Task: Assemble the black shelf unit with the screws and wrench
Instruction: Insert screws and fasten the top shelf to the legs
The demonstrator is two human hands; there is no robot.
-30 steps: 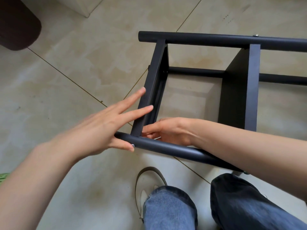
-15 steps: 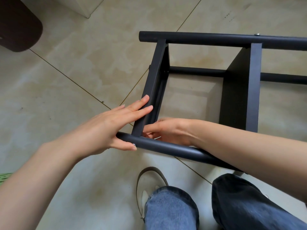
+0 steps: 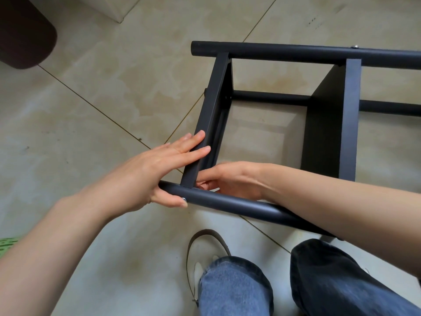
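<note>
Black shelf unit point(image 3: 328, 124) at frame centre: left hand point(image 3: 145, 174), fingers straight, braces the crossbar point(image 3: 205, 124); right hand point(image 3: 230, 179) pinches something unseen — keep it square.

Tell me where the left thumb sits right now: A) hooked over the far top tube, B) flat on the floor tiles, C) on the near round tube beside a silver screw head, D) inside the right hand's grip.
C: the left hand lays straight fingers along the end panel while its thumb presses the near round tube, right at the silver screw head.
</note>
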